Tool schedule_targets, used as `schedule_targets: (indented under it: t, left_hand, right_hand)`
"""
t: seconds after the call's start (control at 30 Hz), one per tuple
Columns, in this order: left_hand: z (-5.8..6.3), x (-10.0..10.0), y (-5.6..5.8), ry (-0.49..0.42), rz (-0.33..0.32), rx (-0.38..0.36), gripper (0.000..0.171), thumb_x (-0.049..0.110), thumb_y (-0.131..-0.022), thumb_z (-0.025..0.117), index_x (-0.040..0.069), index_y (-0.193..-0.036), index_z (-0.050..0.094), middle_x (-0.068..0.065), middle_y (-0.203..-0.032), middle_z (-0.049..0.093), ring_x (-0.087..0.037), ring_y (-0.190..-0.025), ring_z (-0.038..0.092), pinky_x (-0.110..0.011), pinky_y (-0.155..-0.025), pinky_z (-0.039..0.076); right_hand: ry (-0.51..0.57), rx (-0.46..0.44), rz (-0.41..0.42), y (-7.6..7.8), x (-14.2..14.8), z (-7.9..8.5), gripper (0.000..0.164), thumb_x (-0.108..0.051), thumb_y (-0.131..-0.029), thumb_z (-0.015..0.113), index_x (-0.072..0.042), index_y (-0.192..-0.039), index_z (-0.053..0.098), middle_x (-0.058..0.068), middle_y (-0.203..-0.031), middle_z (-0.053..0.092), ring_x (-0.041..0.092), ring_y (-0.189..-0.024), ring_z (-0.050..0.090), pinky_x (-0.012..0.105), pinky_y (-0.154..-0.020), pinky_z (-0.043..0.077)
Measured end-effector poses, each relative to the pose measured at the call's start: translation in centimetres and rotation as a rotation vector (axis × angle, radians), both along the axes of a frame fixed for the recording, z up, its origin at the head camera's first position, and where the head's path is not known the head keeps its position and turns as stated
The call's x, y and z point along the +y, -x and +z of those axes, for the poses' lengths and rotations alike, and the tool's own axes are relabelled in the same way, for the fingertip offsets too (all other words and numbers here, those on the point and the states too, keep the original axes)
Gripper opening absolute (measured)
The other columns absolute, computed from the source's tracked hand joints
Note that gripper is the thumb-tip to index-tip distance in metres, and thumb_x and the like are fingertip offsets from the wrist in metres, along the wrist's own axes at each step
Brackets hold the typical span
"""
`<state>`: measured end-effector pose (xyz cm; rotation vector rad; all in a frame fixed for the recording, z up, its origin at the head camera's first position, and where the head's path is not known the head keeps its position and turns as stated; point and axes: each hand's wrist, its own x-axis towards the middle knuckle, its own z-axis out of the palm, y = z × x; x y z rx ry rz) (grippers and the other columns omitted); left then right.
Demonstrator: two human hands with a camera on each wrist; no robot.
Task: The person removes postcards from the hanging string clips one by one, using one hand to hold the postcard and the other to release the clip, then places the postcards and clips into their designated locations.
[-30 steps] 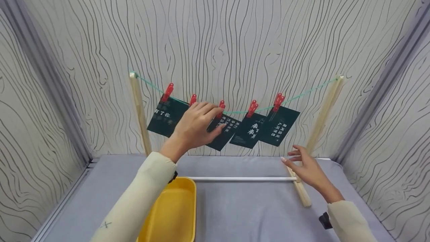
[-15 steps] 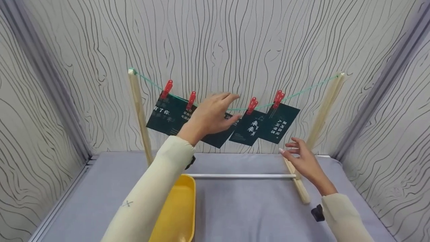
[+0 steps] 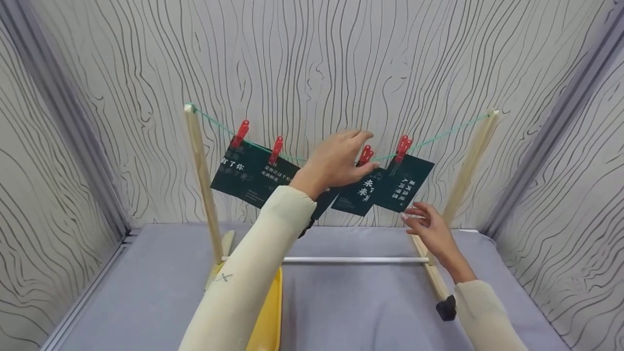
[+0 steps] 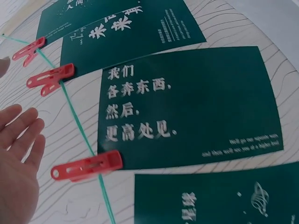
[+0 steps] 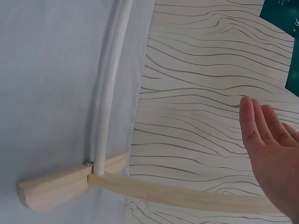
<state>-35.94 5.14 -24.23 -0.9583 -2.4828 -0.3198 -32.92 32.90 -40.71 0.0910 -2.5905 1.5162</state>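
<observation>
Several dark green cards (image 3: 402,183) with white lettering hang from a green string (image 3: 451,131), each by a red clothespin (image 3: 403,147). My left hand (image 3: 336,161) hovers in front of the middle of the row, close to the clothespin (image 3: 366,154) second from the right, holding nothing. In the left wrist view its fingers (image 4: 28,130) are apart from that clothespin (image 4: 51,79), and a fully visible card (image 4: 191,107) hangs by another clothespin (image 4: 88,164). My right hand (image 3: 434,236), loosely bent and holding nothing, is just below the rightmost card; the right wrist view shows its fingers (image 5: 252,121) extended.
Two wooden posts (image 3: 199,165) carry the string, joined low down by a white rod (image 3: 356,260). My left sleeve partly covers a yellow bin (image 3: 273,312) on the grey cloth (image 3: 341,302). A wood-grain patterned wall (image 3: 312,73) stands behind.
My left hand has moved right along the string, from the second and third clothespins toward the fourth. My right hand has shifted slightly left. The cards hang as before.
</observation>
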Motion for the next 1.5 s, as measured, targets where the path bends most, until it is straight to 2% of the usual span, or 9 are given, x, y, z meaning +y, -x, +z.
schedule_targets:
  t: [0.17,0.23,0.43,0.57,0.7,0.83,1.0,1.2,1.5]
  left_hand:
    - [0.4,1.1,0.5,0.009,0.007,-0.012,0.067,0.055,-0.094,0.055,0.017,-0.148,0.041,-0.002,-0.148,0.052,-0.018,-0.135,0.051,-0.035,-0.114,0.042]
    - [0.7,1.5,0.6,0.007,0.014,-0.023,0.067,0.055,-0.094,0.055,0.017,-0.148,0.041,-0.002,-0.147,0.052,-0.018,-0.135,0.052,-0.035,-0.113,0.042]
    - [1.4,3.2,1.0,-0.005,0.034,-0.096,0.069,0.058,-0.094,0.053,0.018,-0.148,0.041,-0.001,-0.149,0.051,-0.017,-0.136,0.051,-0.034,-0.114,0.041]
    - [1.6,4.4,1.1,0.001,0.033,-0.160,0.072,0.062,-0.093,0.053,0.019,-0.150,0.039,0.001,-0.153,0.047,-0.017,-0.140,0.047,-0.035,-0.116,0.039]
    - [1.5,5.0,1.1,0.004,0.038,-0.196,0.073,0.062,-0.092,0.052,0.021,-0.151,0.037,0.002,-0.154,0.045,-0.016,-0.141,0.045,-0.035,-0.117,0.038]
    - [1.4,5.4,1.3,0.006,0.062,-0.215,0.071,0.060,-0.094,0.052,0.021,-0.151,0.037,0.002,-0.152,0.047,-0.015,-0.139,0.047,-0.034,-0.115,0.040]
    - [1.8,6.3,1.6,-0.006,0.082,-0.251,0.069,0.057,-0.094,0.055,0.022,-0.151,0.037,0.003,-0.149,0.051,-0.014,-0.136,0.051,-0.034,-0.113,0.043]
    - [2.1,7.6,1.9,-0.041,0.052,-0.299,0.069,0.055,-0.093,0.058,0.023,-0.150,0.037,0.005,-0.148,0.051,-0.012,-0.133,0.052,-0.032,-0.112,0.043]
    - [1.9,8.3,1.8,-0.165,0.108,-0.355,0.065,0.051,-0.090,0.065,0.024,-0.146,0.044,0.004,-0.135,0.061,-0.011,-0.116,0.060,-0.030,-0.103,0.051]
  right_hand:
    - [0.147,-0.013,-0.003,0.5,-0.6,0.3,0.077,-0.046,-0.094,0.062,-0.004,-0.150,0.029,0.019,-0.147,0.045,0.007,-0.110,0.063,0.024,-0.089,0.057]
    - [0.199,-0.019,-0.006,0.7,-0.8,0.4,0.077,-0.046,-0.094,0.062,-0.004,-0.150,0.030,0.019,-0.148,0.045,0.001,-0.104,0.064,0.024,-0.089,0.057]
    - [0.301,-0.048,-0.017,1.1,-1.1,0.0,0.078,-0.048,-0.092,0.063,-0.005,-0.149,0.030,0.018,-0.148,0.045,0.004,-0.105,0.066,0.026,-0.091,0.056]
    - [0.390,-0.064,-0.010,1.2,-0.8,-0.5,0.077,-0.047,-0.091,0.065,-0.005,-0.146,0.034,0.008,-0.136,0.056,0.005,-0.104,0.068,0.027,-0.092,0.056]
    - [0.511,-0.068,0.019,1.3,-0.7,-1.0,0.060,-0.038,-0.091,0.069,-0.005,-0.135,0.044,-0.005,-0.112,0.068,0.012,-0.104,0.070,0.031,-0.092,0.057]
    - [0.587,-0.079,0.046,1.6,-1.2,-1.4,0.046,-0.028,-0.091,0.070,-0.008,-0.127,0.052,-0.007,-0.104,0.072,0.014,-0.101,0.071,0.034,-0.093,0.057]
    - [0.596,-0.086,0.059,1.9,-1.6,-1.5,0.047,-0.028,-0.093,0.068,-0.010,-0.133,0.051,-0.005,-0.111,0.072,0.015,-0.104,0.070,0.032,-0.093,0.057]
    - [0.631,-0.095,0.035,2.0,-1.7,-1.4,0.049,-0.030,-0.095,0.065,-0.012,-0.137,0.048,0.001,-0.125,0.067,0.016,-0.110,0.068,0.031,-0.094,0.056]
    - [0.715,-0.079,0.055,2.0,-2.0,-1.2,0.054,-0.027,-0.093,0.068,-0.011,-0.138,0.046,-0.005,-0.117,0.069,0.018,-0.113,0.067,0.033,-0.096,0.056]
